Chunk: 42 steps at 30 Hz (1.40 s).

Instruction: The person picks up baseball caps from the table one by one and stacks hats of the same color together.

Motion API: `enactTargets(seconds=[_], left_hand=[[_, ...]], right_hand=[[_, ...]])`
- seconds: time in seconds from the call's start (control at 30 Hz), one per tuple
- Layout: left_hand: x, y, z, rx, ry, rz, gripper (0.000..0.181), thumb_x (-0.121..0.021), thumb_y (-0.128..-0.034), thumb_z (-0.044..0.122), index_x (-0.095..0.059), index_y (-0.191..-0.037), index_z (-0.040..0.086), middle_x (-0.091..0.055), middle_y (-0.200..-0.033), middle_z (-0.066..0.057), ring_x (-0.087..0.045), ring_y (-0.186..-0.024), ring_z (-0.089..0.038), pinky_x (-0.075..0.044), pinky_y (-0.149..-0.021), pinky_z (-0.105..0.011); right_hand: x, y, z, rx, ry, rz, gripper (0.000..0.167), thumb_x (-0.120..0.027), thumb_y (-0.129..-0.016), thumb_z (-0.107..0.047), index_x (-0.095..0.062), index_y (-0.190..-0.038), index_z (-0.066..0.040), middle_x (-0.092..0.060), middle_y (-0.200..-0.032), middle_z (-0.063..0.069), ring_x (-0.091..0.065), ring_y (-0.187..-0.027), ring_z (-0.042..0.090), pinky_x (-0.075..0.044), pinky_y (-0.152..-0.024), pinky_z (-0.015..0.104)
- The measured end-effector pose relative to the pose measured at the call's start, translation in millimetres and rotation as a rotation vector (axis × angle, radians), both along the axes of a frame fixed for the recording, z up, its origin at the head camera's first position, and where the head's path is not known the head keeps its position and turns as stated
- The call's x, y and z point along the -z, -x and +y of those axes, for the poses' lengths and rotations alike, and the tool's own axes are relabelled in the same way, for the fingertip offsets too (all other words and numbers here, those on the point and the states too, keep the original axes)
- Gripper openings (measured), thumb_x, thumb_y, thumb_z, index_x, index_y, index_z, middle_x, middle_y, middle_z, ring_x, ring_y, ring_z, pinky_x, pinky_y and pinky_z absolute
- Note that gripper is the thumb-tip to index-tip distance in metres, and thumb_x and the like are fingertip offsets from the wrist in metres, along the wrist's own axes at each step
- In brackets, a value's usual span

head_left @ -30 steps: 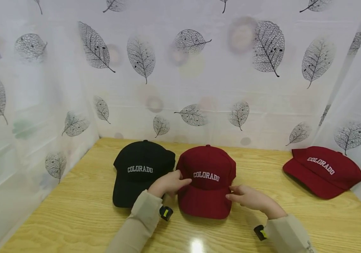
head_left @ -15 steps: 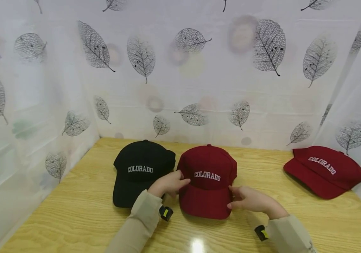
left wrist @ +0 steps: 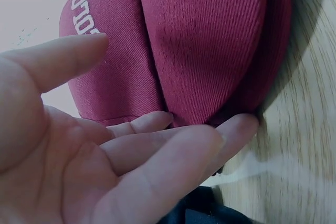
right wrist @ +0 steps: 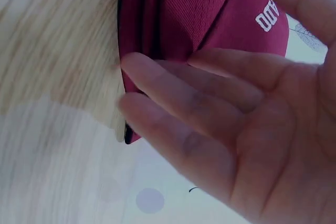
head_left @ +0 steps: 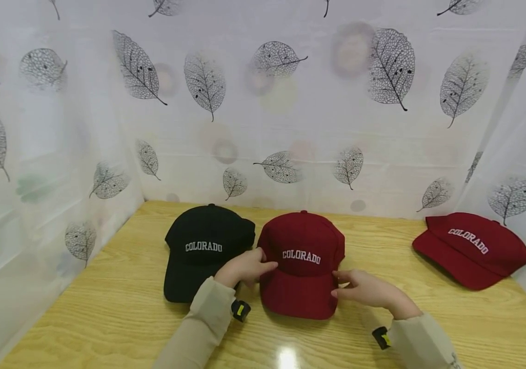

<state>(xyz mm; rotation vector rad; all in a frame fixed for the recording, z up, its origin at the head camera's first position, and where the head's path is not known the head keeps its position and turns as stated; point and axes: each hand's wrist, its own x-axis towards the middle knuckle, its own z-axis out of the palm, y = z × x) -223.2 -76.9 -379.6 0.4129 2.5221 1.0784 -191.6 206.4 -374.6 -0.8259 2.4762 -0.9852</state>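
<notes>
A dark red baseball cap [head_left: 302, 241] with white COLORADO lettering sits in the middle of the wooden table, brim toward me. My left hand [head_left: 244, 267] is at its left side, fingers nearly straight. In the left wrist view, the left fingertips [left wrist: 239, 124] lie against the brim's side, and the thumb stands apart. At the cap's right side is my right hand [head_left: 371, 292], its fingers extended and loosely spread. The right wrist view shows layered red edges low on the cap [right wrist: 152, 19] beside those fingers. A black cap [head_left: 203, 230] stands just left of the red one.
Another red COLORADO cap [head_left: 472, 248] lies angled at the table's right side. A white curtain [head_left: 290, 118] with leaf prints hangs behind the wooden table [head_left: 120, 307] and along both sides. Black devices with yellow marks [head_left: 241, 310] are worn at both wrists.
My right hand's thumb and fingers have shifted slightly at the cap's right side. The left hand and all the caps are practically where they were.
</notes>
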Motion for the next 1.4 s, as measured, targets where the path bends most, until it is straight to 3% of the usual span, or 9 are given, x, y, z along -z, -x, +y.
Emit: enactTargets(seconds=[0.33,0.6,1.13,1.3,1.4], left_hand=[[1.6,0.0,0.6,0.001,0.009,0.013,0.027,-0.052,-0.0888,0.028,-0.045,-0.081,0.003,-0.046,-0.064,-0.006,-0.046,-0.049,-0.017,-0.04,-0.045,-0.028],[1.2,0.5,0.8,0.004,0.008,0.002,0.027,-0.052,-0.0892,0.028,-0.045,-0.084,0.002,-0.046,-0.064,-0.007,-0.046,-0.05,-0.018,-0.04,-0.045,-0.027],[-0.7,-0.3,-0.3,0.003,0.012,-0.012,0.028,-0.053,-0.0887,0.028,-0.047,-0.088,0.0,-0.05,-0.071,-0.01,-0.052,-0.057,-0.021,-0.043,-0.049,-0.029],[-0.2,0.6,-0.7,0.001,0.012,-0.021,0.028,-0.053,-0.0886,0.028,-0.046,-0.09,0.001,-0.051,-0.074,-0.012,-0.052,-0.058,-0.02,-0.044,-0.049,-0.029],[-0.3,0.9,-0.6,0.008,0.01,-0.023,0.028,-0.053,-0.0887,0.028,-0.046,-0.089,0.001,-0.051,-0.074,-0.012,-0.051,-0.057,-0.019,-0.043,-0.049,-0.029]], right_hand=[[-5.7,4.1,16,0.303,-0.068,0.208,0.04,-0.062,-0.081,-0.014,-0.053,-0.108,0.014,-0.057,-0.101,0.025,-0.058,-0.087,0.032,-0.048,-0.07,0.04],[-12.5,5.8,30,0.475,-0.088,0.338,0.031,-0.063,-0.081,-0.014,-0.058,-0.103,0.008,-0.061,-0.095,0.02,-0.058,-0.087,0.032,-0.047,-0.069,0.043],[-15.0,7.2,46,0.547,-0.067,0.483,0.025,-0.063,-0.079,-0.009,-0.06,-0.097,0.009,-0.063,-0.088,0.021,-0.059,-0.081,0.034,-0.047,-0.066,0.044],[-19.7,6.5,51,0.581,-0.113,0.534,0.026,-0.063,-0.079,-0.01,-0.06,-0.097,0.009,-0.063,-0.089,0.022,-0.059,-0.081,0.035,-0.046,-0.066,0.045],[-20.3,7.7,60,0.587,-0.184,0.517,0.028,-0.062,-0.079,-0.011,-0.06,-0.097,0.01,-0.061,-0.089,0.023,-0.058,-0.081,0.036,-0.044,-0.067,0.047]])
